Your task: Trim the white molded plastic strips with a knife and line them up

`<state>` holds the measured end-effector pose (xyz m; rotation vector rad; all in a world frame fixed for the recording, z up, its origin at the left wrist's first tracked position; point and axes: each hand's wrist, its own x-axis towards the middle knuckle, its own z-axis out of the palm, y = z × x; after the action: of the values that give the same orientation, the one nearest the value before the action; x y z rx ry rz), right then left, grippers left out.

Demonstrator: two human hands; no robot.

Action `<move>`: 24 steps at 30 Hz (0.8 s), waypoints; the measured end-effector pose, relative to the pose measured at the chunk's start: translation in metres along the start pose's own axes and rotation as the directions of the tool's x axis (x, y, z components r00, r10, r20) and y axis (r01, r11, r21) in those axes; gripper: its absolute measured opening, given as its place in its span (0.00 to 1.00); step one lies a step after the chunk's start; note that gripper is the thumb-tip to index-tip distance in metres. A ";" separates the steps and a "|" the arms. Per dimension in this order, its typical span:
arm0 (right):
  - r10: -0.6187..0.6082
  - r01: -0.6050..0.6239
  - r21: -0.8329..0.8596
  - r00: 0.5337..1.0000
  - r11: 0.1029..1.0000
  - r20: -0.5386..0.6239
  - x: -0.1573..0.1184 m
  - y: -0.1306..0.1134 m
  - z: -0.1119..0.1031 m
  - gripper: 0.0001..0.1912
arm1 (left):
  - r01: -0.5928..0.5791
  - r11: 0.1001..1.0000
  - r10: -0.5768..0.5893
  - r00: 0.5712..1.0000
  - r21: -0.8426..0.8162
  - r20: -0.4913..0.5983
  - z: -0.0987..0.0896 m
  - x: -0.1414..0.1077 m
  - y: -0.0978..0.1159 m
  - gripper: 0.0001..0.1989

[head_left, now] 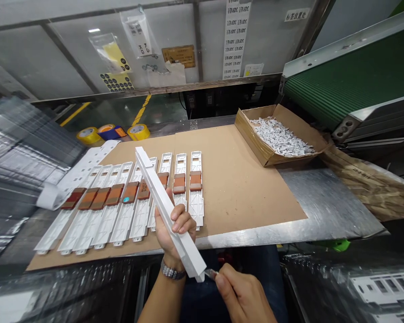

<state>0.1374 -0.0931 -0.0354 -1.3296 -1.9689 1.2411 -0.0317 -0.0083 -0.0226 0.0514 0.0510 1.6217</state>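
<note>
My left hand, with a metal watch at the wrist, is wrapped round a long white plastic strip. The strip slants up and away to the left over the table's front edge. Closed fingers of my right hand grip a small knife, whose handle is mostly hidden. Its metallic blade is at the strip's near end; whether it touches cannot be made out. Behind my left hand, several white plastic strips with brown-orange blocks across them lie in a row on cardboard.
A cardboard box of white scraps stands at the back right, by a green conveyor. Tape rolls and a label sheet lie at the back left. Plastic-wrapped stacks flank the table.
</note>
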 end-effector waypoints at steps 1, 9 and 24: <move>-0.001 0.001 -0.004 1.000 1.000 -0.006 0.000 0.000 0.000 0.19 | 0.000 1.000 0.000 1.000 0.000 0.002 0.000 0.000 0.000 0.18; 0.037 -0.038 0.074 0.999 0.997 0.019 -0.001 0.001 0.002 0.20 | -0.002 1.000 0.002 1.000 -0.005 -0.003 0.001 0.000 -0.001 0.18; 0.040 -0.041 0.025 0.999 0.999 0.017 -0.001 0.002 0.002 0.20 | 0.013 1.000 -0.013 0.999 0.010 0.037 0.002 0.001 -0.001 0.22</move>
<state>0.1375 -0.0948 -0.0380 -1.3576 -1.9404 1.2953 -0.0302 -0.0073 -0.0211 0.0885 0.0310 1.6072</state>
